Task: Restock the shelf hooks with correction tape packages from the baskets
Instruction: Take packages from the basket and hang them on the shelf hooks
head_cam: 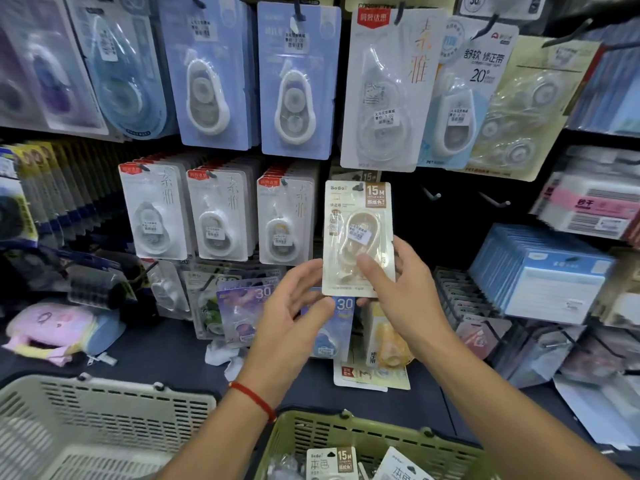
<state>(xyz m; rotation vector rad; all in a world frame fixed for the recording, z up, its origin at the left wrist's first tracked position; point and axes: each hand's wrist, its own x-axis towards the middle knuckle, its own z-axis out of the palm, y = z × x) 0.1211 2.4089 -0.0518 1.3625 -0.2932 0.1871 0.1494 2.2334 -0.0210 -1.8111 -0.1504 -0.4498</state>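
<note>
On my left the white basket (104, 417) looks empty. My left hand (294, 306) pinches the lower left edge of the cream correction tape package (358, 237), and my right hand (398, 292) grips its lower right side, its hang hole at a shelf hook (358, 188). The green basket (346, 441) still holds packages, and two bare hooks (431, 195) wait to the right, so I judge plenty remains.

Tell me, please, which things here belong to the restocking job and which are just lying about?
Part of the job:
- cream correction tape package, held by the left hand and right hand
- green basket with more packages
- bare hooks
- white basket

Just lying about:
- pink pouch
- crumpled white paper
- blue notepad packs
</note>
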